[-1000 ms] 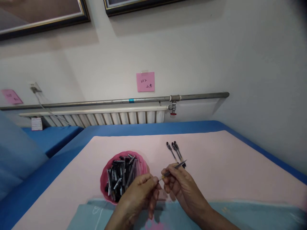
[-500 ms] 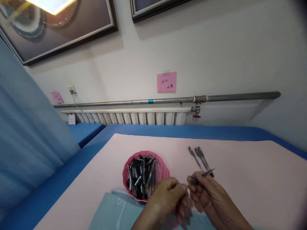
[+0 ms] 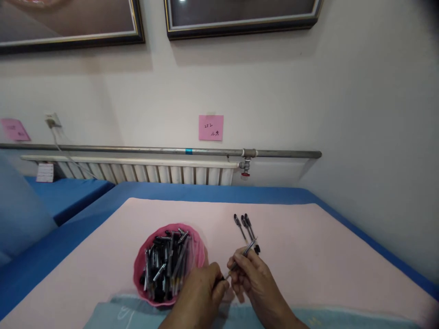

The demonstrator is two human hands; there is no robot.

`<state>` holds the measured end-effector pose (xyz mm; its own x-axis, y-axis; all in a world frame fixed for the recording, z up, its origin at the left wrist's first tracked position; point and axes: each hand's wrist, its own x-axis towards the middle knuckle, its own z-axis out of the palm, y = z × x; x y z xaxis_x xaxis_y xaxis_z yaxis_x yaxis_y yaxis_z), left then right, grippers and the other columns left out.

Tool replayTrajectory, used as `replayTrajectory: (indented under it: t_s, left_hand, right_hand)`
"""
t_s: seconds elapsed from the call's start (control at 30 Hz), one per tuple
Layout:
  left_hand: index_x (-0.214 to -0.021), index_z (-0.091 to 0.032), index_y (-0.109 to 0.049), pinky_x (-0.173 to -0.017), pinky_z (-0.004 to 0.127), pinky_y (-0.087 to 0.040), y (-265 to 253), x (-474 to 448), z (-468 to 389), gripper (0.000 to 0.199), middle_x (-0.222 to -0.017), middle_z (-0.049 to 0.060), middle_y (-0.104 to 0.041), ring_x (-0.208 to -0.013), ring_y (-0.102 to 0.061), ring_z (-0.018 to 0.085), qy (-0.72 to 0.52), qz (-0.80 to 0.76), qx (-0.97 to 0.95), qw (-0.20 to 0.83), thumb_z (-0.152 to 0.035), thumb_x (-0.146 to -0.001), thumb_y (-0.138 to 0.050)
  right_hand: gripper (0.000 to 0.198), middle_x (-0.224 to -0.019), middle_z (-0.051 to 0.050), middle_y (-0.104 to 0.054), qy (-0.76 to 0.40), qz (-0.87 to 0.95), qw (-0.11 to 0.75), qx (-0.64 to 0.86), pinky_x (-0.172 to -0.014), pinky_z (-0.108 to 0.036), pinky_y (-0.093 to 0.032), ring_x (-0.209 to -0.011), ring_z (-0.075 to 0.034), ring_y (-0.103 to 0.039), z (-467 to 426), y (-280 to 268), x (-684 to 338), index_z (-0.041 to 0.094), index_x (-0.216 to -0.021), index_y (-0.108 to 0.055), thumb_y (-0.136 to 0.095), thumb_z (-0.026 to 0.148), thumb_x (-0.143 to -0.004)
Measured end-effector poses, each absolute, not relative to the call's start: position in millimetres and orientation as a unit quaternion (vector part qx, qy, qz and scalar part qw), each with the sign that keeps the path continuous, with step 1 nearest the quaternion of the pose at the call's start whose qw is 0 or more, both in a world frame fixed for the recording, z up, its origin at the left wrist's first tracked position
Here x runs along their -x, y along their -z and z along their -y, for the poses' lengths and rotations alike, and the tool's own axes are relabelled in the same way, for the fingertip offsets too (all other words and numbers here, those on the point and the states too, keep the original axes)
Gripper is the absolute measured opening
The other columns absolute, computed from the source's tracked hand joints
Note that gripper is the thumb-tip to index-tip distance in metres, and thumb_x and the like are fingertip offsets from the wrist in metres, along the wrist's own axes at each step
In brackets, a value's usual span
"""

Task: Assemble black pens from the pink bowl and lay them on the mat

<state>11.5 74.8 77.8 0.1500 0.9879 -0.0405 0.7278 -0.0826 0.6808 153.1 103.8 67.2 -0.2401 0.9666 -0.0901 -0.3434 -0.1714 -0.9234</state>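
My right hand [image 3: 259, 283] pinches a clear-barrelled pen [image 3: 249, 247], its pointed tip slanting up and away to the right. Close by, my left hand [image 3: 202, 290] is closed on a small dark pen part at the pen's lower end; the fingers hide most of it. A thin length shows between the two hands. Beyond the right hand, several capped black pens [image 3: 247, 225] lie side by side on the pink sheet [image 3: 308, 256]. Left of my hands stands a pink scalloped bowl [image 3: 140, 260] full of black caps, clear barrels and other pen parts [image 3: 168, 260].
The pink sheet covers a blue bed [image 3: 212, 193]. A light-blue cloth [image 3: 109, 315] lies along the near edge. Behind the bed run a white radiator [image 3: 164, 173] and a metal pipe [image 3: 137, 150] with a red valve [image 3: 245, 174]. A blue curtain [image 3: 20, 214] hangs at left.
The view has turned right and levelled, so everything sits further left. Both hands stay at the pen; a dark part and thin length now show between them.
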Motion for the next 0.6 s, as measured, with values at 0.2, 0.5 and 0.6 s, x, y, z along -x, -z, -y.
replayTrajectory:
  t_s: [0.2,0.5,0.6]
  left_hand:
    - [-0.076,-0.017,-0.06,-0.054,0.023,-0.028,-78,-13,-74,0.017,-0.071,0.004,-0.064,-0.064,-0.055,0.015,-0.204,-0.612,-0.714,0.272,-0.028,-0.079,-0.047]
    - [-0.078,-0.02,-0.059,-0.053,0.022,-0.039,-107,55,-81,0.025,-0.066,0.0,-0.061,-0.057,-0.054,0.013,-0.451,-0.691,-0.505,0.255,-0.039,-0.08,-0.043]
    - [-0.076,-0.02,-0.057,-0.05,0.022,-0.039,-103,91,-83,0.021,-0.065,-0.002,-0.06,-0.053,-0.052,0.012,-0.478,-0.747,-0.398,0.235,-0.037,-0.077,-0.045]
  right_hand:
    - [0.029,-0.055,0.004,-0.057,-0.632,0.47,0.477,0.391,-0.035,-0.018,-0.036,-0.038,-0.008,-0.049,-100,-71,-155,0.019,-0.073,-0.052,-0.06,0.046,-0.075]
    - [0.031,-0.05,0.007,-0.048,-0.649,0.467,0.404,0.444,-0.029,-0.015,-0.024,-0.033,-0.005,-0.036,-93,-72,-148,0.02,-0.066,-0.046,-0.052,0.048,-0.078]
    - [0.031,-0.05,0.007,-0.047,-0.646,0.478,0.386,0.453,-0.03,-0.015,-0.025,-0.034,-0.004,-0.035,-89,-75,-145,0.02,-0.063,-0.045,-0.051,0.045,-0.079]
